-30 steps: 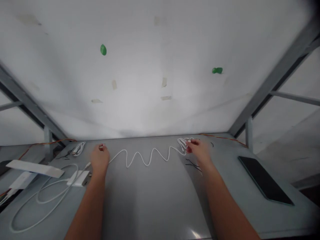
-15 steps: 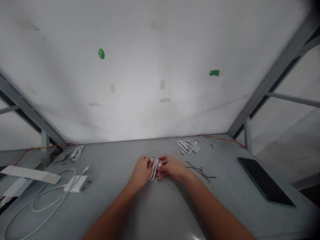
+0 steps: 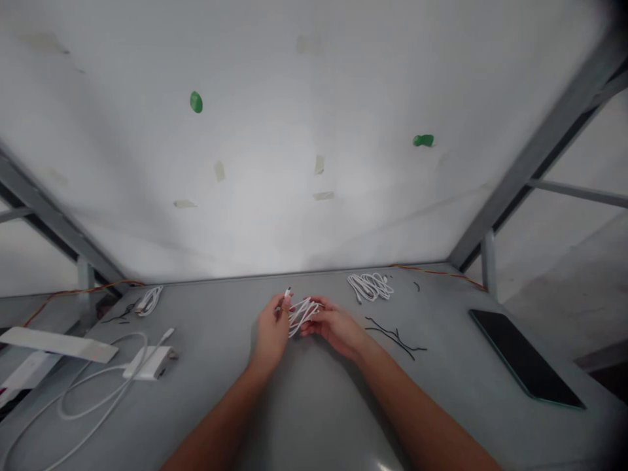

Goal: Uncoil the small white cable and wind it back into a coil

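Observation:
A white charging cable hangs in loose loops between my two hands, above the middle of the grey table. My left hand pinches one end of it, with the plug sticking up past the thumb. My right hand has its fingers around the right side of the loops; part of the cable is hidden behind them. Several black twist ties lie to the right of my right hand. Behind them rests a pile of coiled white cables.
At the right lies a dark tablet. A white power adapter with a long cord is at the left, beside a white box-like strip. One bundled white cable sits at the back left. A white wall rises behind the table.
The cable's loops have spread and loosened between my hands. My left hand has raised the plug end up and leftward, while my right hand has shifted slightly.

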The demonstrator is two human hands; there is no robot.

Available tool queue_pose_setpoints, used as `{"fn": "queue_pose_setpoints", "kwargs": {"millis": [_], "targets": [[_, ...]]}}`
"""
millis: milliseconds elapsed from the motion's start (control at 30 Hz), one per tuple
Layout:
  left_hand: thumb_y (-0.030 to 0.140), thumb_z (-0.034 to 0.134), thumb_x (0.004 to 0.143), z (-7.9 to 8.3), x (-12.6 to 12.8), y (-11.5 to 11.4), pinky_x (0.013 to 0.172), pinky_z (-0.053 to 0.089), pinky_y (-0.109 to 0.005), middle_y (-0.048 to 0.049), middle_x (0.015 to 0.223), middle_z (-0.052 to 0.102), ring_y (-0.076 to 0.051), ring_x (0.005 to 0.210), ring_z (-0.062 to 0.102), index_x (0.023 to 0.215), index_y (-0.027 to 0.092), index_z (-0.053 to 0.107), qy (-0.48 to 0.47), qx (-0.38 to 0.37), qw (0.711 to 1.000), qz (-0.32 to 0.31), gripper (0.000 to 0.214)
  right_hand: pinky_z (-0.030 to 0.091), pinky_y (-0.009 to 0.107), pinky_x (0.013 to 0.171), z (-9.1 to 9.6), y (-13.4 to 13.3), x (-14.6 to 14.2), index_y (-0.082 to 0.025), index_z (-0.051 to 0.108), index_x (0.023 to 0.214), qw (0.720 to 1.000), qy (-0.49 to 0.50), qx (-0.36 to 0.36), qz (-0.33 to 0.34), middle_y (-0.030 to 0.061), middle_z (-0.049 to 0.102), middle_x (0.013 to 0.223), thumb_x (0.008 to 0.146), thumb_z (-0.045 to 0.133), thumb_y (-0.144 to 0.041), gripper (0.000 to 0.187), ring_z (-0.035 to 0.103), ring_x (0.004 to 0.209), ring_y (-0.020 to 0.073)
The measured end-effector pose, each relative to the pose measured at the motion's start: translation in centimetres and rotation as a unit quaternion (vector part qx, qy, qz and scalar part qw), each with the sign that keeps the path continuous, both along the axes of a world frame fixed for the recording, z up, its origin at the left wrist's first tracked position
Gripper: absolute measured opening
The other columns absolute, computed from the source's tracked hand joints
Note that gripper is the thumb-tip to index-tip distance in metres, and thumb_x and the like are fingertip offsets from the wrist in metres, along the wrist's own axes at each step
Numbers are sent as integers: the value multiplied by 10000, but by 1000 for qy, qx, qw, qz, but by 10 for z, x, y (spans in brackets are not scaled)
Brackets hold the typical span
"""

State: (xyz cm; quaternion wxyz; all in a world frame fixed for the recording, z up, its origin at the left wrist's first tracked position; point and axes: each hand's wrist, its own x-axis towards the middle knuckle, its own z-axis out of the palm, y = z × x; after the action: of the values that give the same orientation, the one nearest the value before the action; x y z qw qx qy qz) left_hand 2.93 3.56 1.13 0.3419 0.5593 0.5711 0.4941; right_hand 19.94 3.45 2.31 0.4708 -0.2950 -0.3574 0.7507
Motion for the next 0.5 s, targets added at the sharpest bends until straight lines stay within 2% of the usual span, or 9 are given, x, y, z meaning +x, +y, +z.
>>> {"fn": "queue_pose_setpoints", "kwargs": {"millis": [100, 200, 300, 333, 400, 500], "targets": [[673, 457, 971, 0, -3, 1, 642, 566, -322, -81, 897, 771, -226, 725, 718, 1201, 190, 688, -5, -4, 1000, 20, 583, 588, 356, 689, -2, -1, -3, -193, 661, 1045, 1000, -13, -15, 4, 14, 741, 789, 671, 748, -163, 385, 701, 654, 190], [642, 458, 986, 3, -3, 0, 720, 570, -328, -81, 931, 780, -226, 802, 726, 1177, 191, 715, 14, 25, 999, 16, 554, 577, 354, 676, -1, 0, -3, -193, 675, 1018, 999, -18, -21, 24, 16, 731, 754, 650, 691, -169, 369, 691, 645, 195], [588, 494, 994, 8, 1, -3, 806, 556, -324, -74, 978, 780, -223, 902, 720, 1072, 209, 771, 52, 75, 995, -39, 475, 555, 341, 639, 4, 0, -3, -180, 695, 937, 998, 0, -12, 54, 48, 724, 777, 744, 665, -342, 254, 676, 661, 200], [566, 512, 995, 10, 3, -4, 808, 550, -317, -66, 964, 772, -217, 900, 713, 1044, 219, 786, 64, 88, 992, -61, 446, 537, 328, 607, 5, 0, -4, -175, 696, 911, 999, -1, -7, 54, 55, 715, 772, 795, 649, -432, 286, 663, 652, 197], [528, 547, 991, 13, 5, -7, 788, 542, -299, -49, 910, 742, -199, 859, 694, 995, 235, 809, 76, 100, 988, -90, 393, 480, 294, 535, 3, 0, -6, -172, 688, 875, 999, -25, 7, 26, 46, 683, 728, 853, 633, -586, 418, 628, 611, 180], [517, 589, 970, 14, 6, -7, 778, 540, -288, -41, 871, 705, -185, 827, 676, 938, 228, 819, 67, 98, 990, -75, 371, 397, 257, 481, -5, 2, -8, -183, 660, 845, 995, -76, 38, -58, 6, 633, 685, 812, 725, -651, 474, 586, 563, 148]]}}
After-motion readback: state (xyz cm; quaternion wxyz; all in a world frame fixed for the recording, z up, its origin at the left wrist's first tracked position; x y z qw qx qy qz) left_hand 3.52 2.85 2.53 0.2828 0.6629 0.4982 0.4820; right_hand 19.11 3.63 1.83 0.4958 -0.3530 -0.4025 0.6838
